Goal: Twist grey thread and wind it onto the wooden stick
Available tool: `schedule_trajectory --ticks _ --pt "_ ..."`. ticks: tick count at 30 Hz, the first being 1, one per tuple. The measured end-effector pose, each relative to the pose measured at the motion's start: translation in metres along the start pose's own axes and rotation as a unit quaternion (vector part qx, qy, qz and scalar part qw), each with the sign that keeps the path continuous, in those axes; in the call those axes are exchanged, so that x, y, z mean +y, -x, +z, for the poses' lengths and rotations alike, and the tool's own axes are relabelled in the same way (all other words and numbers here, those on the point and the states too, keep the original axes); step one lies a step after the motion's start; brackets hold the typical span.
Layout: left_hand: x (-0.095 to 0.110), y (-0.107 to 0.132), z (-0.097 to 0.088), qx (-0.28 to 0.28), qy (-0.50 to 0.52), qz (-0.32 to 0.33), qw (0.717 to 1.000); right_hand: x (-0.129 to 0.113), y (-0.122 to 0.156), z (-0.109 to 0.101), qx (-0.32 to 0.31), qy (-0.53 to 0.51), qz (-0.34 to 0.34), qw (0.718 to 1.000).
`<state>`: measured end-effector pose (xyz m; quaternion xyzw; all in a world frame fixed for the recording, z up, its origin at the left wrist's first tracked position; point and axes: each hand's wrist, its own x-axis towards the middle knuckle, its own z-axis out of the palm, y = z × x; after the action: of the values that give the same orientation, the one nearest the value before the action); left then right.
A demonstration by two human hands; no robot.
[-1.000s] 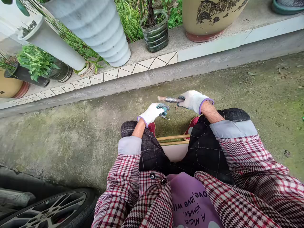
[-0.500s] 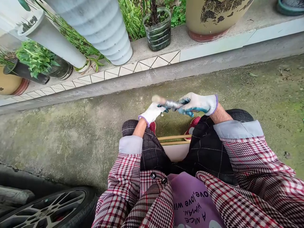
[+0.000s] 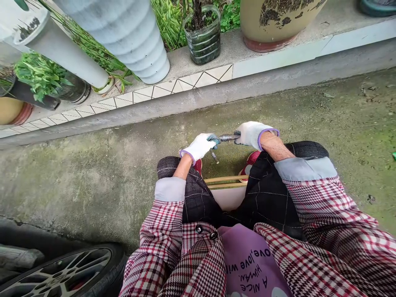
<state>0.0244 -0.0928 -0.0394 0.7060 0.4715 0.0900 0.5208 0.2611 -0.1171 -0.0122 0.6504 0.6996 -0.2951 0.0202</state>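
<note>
Clamping a silvery-wound rod (image 3: 227,137) mid-frame in the grip of left hand (image 3: 201,146) and right hand (image 3: 251,134); apparently well wrapped, perhaps unfinished.

Wrapped stick (image 3: 227,137), its free end formerly exposed above the left hand (image 3: 200,145), now runs into that hand's fingers; pale-tipped piece (image 3: 214,156) below now points more steeply downward.

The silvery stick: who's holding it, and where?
The right hand grips the silvery stick toward its right end; the left hand covers the other, its hold hidden.
</note>
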Motion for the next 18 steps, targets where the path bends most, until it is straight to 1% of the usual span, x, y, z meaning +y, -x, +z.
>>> schedule_trajectory --ticks 3,6,9,12,14,15,16,18 --pt "-0.002 -0.001 0.002 -0.005 0.063 -0.001 0.998 -0.001 0.0 -0.005 -0.007 0.039 0.034 0.999" --pt "-0.002 0.0 0.003 0.004 0.116 0.003 0.993 -0.005 0.002 -0.007 -0.004 0.06 0.036 0.998" --pt "0.003 0.002 0.003 0.002 0.174 0.009 0.985 -0.008 0.002 -0.007 0.01 0.047 0.023 0.999" --pt "0.01 0.005 0.002 0.0 0.219 0.007 0.976 -0.01 0.002 -0.004 0.018 0.011 0.013 1.0" --pt "0.012 0.005 0.001 0.006 0.234 0.005 0.972 -0.011 0.003 -0.002 0.014 -0.054 0.015 0.998" --pt "0.013 0.005 0.001 0.011 0.24 0.005 0.971 -0.011 0.004 -0.001 0.008 -0.108 0.016 0.994" --pt "0.012 0.005 0.001 0.016 0.246 0.007 0.969 -0.012 0.006 0.0 0.003 -0.175 0.017 0.984" --pt "0.01 0.004 0.002 0.017 0.252 0.011 0.968 -0.011 0.01 -0.001 0.0 -0.319 0.01 0.948"
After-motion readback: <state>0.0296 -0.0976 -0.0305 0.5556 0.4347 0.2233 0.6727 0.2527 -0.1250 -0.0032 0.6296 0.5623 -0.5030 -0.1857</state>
